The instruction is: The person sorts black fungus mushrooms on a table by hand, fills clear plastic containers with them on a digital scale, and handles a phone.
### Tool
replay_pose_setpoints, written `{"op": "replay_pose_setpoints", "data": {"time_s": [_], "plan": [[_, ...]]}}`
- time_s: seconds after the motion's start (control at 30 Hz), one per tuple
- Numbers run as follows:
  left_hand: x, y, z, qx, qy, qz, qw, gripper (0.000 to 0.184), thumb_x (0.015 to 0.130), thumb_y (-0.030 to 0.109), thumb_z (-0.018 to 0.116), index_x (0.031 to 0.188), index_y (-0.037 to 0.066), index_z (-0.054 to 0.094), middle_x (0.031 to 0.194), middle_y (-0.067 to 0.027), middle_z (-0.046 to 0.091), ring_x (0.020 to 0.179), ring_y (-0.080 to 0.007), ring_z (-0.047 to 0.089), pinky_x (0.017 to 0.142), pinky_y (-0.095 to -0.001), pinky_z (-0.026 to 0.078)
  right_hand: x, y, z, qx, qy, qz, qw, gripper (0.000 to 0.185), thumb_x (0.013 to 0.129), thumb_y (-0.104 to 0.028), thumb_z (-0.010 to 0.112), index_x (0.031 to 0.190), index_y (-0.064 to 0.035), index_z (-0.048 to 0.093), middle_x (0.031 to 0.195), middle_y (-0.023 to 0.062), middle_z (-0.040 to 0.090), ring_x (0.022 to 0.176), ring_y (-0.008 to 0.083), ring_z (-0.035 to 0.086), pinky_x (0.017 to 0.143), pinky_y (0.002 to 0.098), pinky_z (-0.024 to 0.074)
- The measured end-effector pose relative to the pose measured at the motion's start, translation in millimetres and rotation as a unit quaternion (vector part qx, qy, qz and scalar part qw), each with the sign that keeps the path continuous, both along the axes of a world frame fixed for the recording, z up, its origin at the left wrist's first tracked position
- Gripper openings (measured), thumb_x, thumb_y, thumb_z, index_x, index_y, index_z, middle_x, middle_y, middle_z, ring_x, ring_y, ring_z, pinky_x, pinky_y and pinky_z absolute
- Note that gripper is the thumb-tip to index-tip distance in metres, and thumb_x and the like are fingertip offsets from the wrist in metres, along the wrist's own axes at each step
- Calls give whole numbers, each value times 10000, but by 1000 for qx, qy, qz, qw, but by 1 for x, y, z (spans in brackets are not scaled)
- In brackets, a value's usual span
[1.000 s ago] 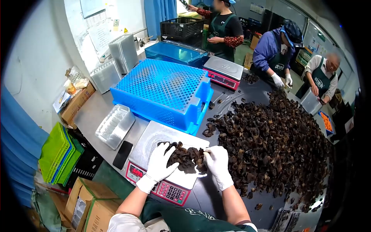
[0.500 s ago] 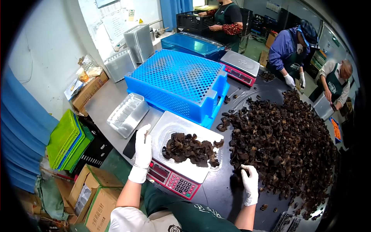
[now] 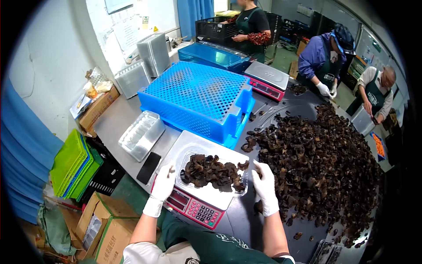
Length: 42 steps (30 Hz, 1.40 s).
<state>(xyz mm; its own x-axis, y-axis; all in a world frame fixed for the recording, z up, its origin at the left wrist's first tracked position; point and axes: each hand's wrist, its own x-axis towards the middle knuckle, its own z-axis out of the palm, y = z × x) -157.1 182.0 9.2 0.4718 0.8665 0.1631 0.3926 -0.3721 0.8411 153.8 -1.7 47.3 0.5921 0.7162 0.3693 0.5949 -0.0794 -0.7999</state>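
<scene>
Dark wood ear mushrooms (image 3: 211,172) lie in a clear plastic tray (image 3: 239,192) on a digital scale (image 3: 193,207) with a red keypad side. My left hand (image 3: 163,184), in a white glove, is beside the tray's left side, over the scale's edge, fingers stretched out and holding nothing I can see. My right hand (image 3: 265,188), also gloved, is off the tray's right end with fingers apart and nothing visible in it. A large heap of wood ear mushrooms (image 3: 321,171) spreads to the right of that hand.
Behind the scale is an upturned blue crate (image 3: 193,101). Stacked clear trays (image 3: 140,134) and a phone (image 3: 149,168) are at left. A second scale (image 3: 266,81) stands farther back. Several co-workers, including one in a purple jacket (image 3: 314,57), are across the table.
My right hand has moved up and left from the heap's edge toward the tray's right end. My left hand has lowered slightly beside the scale, uncovering the phone.
</scene>
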Motion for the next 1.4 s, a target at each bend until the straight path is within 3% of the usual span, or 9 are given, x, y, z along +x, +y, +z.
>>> {"op": "replay_pose_setpoints", "data": {"time_s": [0.1,0.2,0.3,0.43,0.53,0.67,0.73,1.27,1.4], "plan": [[6,-10,-4,-12,22,-15,1000,437,868,24,556,1297,-12,483,948,-26,543,724,-85,505,678,-222,458,-4,24,1,-52,-112,-4,992,287,754,-124,667,1032,-63,629,895,121,581,869,293,571,762,392,462],[11,-16,3,-23,35,-6,999,387,843,67,600,1224,15,555,881,-87,590,739,-175,562,719,-285,478,-5,32,-4,-70,-212,4,975,124,722,-134,682,819,-76,630,751,99,571,778,300,567,703,409,448],[12,-11,-6,-26,34,17,999,343,861,89,575,1197,21,578,874,-129,615,729,-206,585,705,-301,485,-3,21,-9,27,-111,-20,993,81,732,-74,660,811,-66,647,776,102,620,769,282,593,700,380,467],[3,-3,-4,-43,16,52,998,303,875,126,571,1155,13,592,884,-150,626,733,-224,593,700,-313,487,11,-29,5,-7,72,-47,996,116,777,-44,650,891,-30,663,776,55,613,698,155,568,665,268,461],[-5,1,14,8,-20,67,998,340,898,37,540,1237,18,541,881,-11,566,710,-62,512,666,-212,458,28,-72,-9,-119,26,-28,992,259,759,-55,655,1016,-32,634,993,94,613,902,227,589,830,332,475],[-12,13,20,24,-30,76,996,377,880,-8,533,1255,39,529,970,0,563,762,-53,486,712,-191,442,29,-94,-26,-106,15,-87,990,320,769,-44,642,1086,-24,603,1030,100,608,987,231,579,893,324,453],[-10,13,19,39,-66,81,994,350,871,3,543,1220,25,553,877,-15,537,696,-72,459,655,-205,425,27,-98,-32,-93,74,-86,989,309,780,-33,635,1088,-17,607,1036,98,609,977,225,579,891,320,452],[0,-7,8,-45,9,11,999,384,854,36,575,1237,26,544,996,-37,564,751,-90,517,694,-230,468,-22,-58,-14,-89,227,35,969,275,863,-70,620,1120,26,614,938,70,644,857,128,606,789,259,487],[17,-25,47,28,12,1,1000,332,823,88,624,1152,66,583,1034,-117,588,881,-220,585,778,-322,481,-25,-60,-24,-117,200,46,972,290,871,-96,620,1136,23,609,925,66,638,852,128,606,773,256,489]]}}
